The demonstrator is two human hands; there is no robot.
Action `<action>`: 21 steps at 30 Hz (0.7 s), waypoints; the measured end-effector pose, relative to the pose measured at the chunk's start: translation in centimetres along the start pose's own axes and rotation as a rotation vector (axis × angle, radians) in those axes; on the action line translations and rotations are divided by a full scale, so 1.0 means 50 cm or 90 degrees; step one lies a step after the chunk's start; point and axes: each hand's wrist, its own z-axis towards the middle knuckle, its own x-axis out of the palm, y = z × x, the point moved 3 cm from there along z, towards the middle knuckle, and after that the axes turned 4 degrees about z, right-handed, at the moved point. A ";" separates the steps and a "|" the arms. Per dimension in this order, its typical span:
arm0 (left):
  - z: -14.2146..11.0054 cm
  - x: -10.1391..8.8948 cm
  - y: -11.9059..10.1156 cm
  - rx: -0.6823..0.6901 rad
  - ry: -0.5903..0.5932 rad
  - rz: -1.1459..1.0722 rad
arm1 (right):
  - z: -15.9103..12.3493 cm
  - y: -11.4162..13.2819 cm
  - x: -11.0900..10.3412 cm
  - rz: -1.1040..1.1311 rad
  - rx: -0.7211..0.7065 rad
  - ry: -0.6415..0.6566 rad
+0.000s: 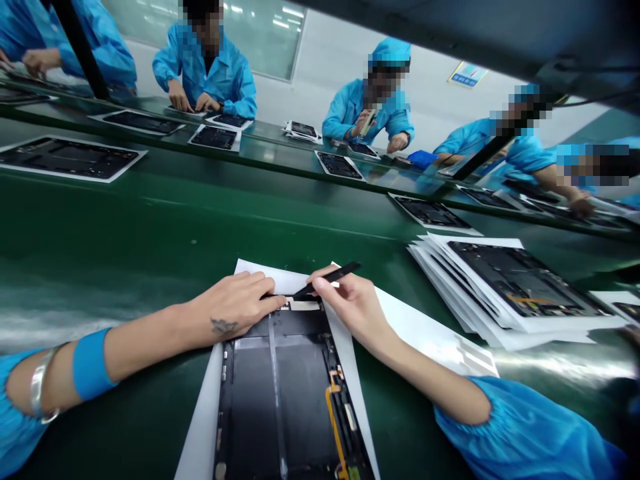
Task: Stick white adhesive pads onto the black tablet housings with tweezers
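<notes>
A black tablet housing [305, 393] lies on a white paper sheet [197, 427] in front of me, with an orange flex cable [334, 417] along its right side. My left hand [237, 303] rests on its far left corner, the index fingertip pressing near a small white strip [306, 305] at the far edge. Between thumb and fingers, my right hand [353, 303] grips a black pen-like stick [330, 279]. The stick's lower tip points down at the far edge, beside the left fingertip. Whether the tip touches the strip, I cannot tell.
To the right stands a stack of tablet housings [530, 280] interleaved with paper. Another white sheet [420, 320] lies beside my right forearm. Across the green bench [165, 227], more housings [70, 159] lie on paper. Several co-workers in blue [375, 110] sit opposite; a dark shelf [475, 33] hangs overhead.
</notes>
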 end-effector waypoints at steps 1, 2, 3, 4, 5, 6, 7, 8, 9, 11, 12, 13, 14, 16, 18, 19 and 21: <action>0.000 -0.001 0.000 -0.002 0.004 0.003 | -0.004 0.004 0.006 -0.023 -0.018 0.014; 0.000 -0.002 -0.001 -0.003 0.009 0.005 | -0.006 0.005 0.010 -0.042 -0.033 0.027; 0.001 -0.003 -0.001 -0.004 0.012 0.008 | -0.008 0.006 0.014 -0.057 -0.050 0.036; 0.001 -0.004 -0.001 -0.004 0.014 0.010 | -0.009 0.007 0.016 -0.066 -0.069 0.038; 0.002 -0.004 -0.002 -0.003 0.012 0.012 | -0.009 0.007 0.017 -0.073 -0.089 0.038; 0.002 -0.004 -0.002 -0.004 0.009 0.013 | -0.009 0.007 0.017 -0.080 -0.112 0.038; 0.002 -0.004 -0.002 -0.004 0.004 0.015 | -0.009 0.009 0.018 -0.088 -0.136 0.039; 0.002 -0.003 -0.002 -0.005 0.002 0.017 | -0.010 0.010 0.018 -0.096 -0.165 0.044; 0.002 -0.002 -0.002 -0.005 0.000 0.019 | -0.012 0.013 0.019 -0.103 -0.196 0.051; 0.001 0.000 -0.003 -0.005 0.002 0.027 | -0.017 0.019 0.021 -0.113 -0.257 0.066; 0.001 0.001 -0.003 -0.006 0.005 0.029 | -0.020 0.021 0.021 -0.115 -0.279 0.070; 0.000 0.002 -0.003 -0.006 0.006 0.031 | -0.022 0.022 0.022 -0.113 -0.292 0.070; 0.000 0.002 -0.003 -0.007 0.006 0.031 | -0.023 0.022 0.021 -0.111 -0.295 0.067; 0.000 0.001 -0.004 -0.008 0.002 0.031 | -0.024 0.019 0.020 -0.107 -0.283 0.052; 0.002 -0.001 -0.005 -0.009 0.000 0.036 | -0.023 0.017 0.020 -0.115 -0.269 0.035; 0.003 -0.002 -0.005 -0.009 0.004 0.041 | -0.023 0.017 0.020 -0.120 -0.267 0.032; 0.005 -0.003 -0.006 -0.007 0.017 0.047 | -0.022 0.019 0.022 -0.124 -0.273 0.041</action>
